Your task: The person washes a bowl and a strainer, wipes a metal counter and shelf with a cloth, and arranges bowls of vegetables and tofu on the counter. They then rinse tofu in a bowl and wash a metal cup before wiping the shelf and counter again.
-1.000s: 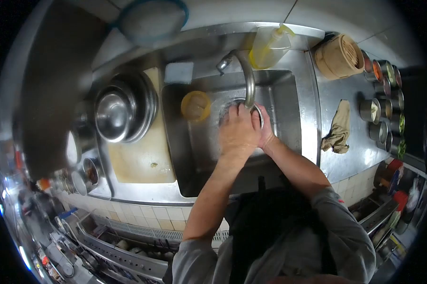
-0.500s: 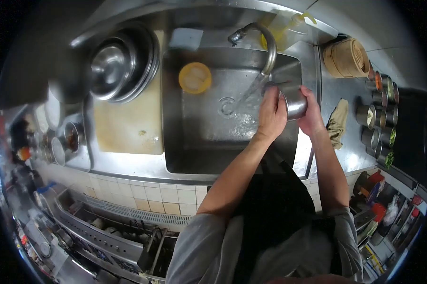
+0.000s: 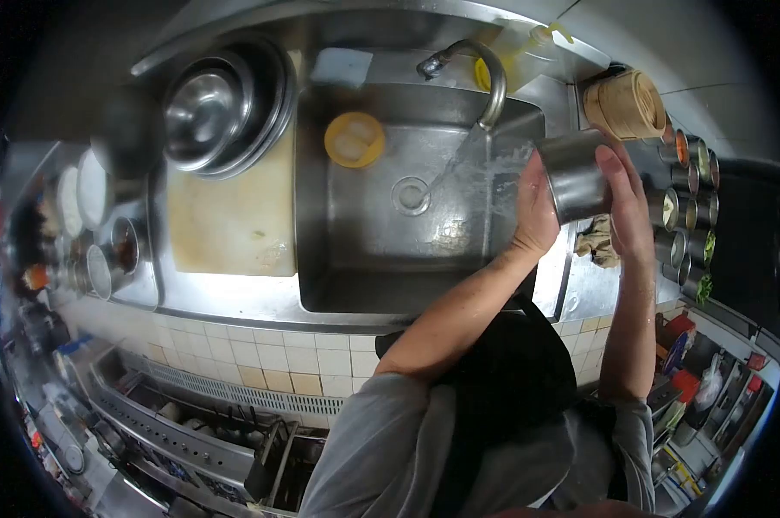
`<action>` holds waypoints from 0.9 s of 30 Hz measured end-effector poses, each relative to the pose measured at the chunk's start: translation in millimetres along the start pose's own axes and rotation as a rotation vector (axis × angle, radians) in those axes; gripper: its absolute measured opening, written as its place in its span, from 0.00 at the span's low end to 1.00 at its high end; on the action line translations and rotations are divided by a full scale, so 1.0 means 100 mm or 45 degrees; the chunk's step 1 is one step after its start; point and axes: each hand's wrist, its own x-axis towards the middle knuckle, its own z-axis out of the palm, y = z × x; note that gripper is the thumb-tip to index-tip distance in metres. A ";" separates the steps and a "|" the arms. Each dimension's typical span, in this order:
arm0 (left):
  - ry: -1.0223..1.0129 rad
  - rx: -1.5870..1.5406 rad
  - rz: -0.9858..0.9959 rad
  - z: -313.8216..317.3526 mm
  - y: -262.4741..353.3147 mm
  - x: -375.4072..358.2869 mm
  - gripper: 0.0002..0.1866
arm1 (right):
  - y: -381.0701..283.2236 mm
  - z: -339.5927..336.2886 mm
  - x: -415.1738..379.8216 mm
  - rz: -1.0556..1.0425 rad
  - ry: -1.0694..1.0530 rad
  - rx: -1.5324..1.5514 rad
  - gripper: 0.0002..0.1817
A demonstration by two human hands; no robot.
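Note:
A shiny metal container [image 3: 577, 180] is held tilted over the right side of the sink [image 3: 390, 289], its mouth toward the left. My left hand [image 3: 539, 205] grips its left end near the rim. Against its right end presses my right hand [image 3: 629, 194], with fingers wrapped round the base. Water runs from the curved faucet [image 3: 495, 86] into the sink, and splashes show left of the container. A yellow bowl [image 3: 354, 140] with pale contents sits at the sink's upper left. Beyond my hands lies a crumpled tan cloth [image 3: 596, 243], partly hidden.
Metal bowls [image 3: 202, 119] are stacked on a cutting board [image 3: 226, 233] at the left. A bamboo steamer [image 3: 625, 105] and several small metal containers [image 3: 688, 207] stand at the right. A blue-white cloth [image 3: 342, 66] lies behind the sink.
Both hands have moved right with the metal container, from over the sink toward its right edge. Splashes now spread to the right of the faucet stream.

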 end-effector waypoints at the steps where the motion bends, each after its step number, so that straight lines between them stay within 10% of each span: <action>1: -0.030 0.081 0.043 0.03 0.02 -0.01 0.21 | -0.04 -0.02 -0.02 -0.032 0.000 -0.025 0.44; 17: -0.111 -0.103 0.111 0.12 -0.02 -0.13 0.20 | -0.26 -0.06 -0.25 -0.015 0.102 -0.332 0.48; 22: -0.075 1.004 0.169 -0.16 0.26 0.08 0.15 | 0.51 0.18 0.08 0.170 -0.068 0.802 0.26; 27: -0.200 1.684 -0.047 -0.47 0.56 0.33 0.16 | 1.41 1.11 0.34 0.629 -0.320 1.779 0.27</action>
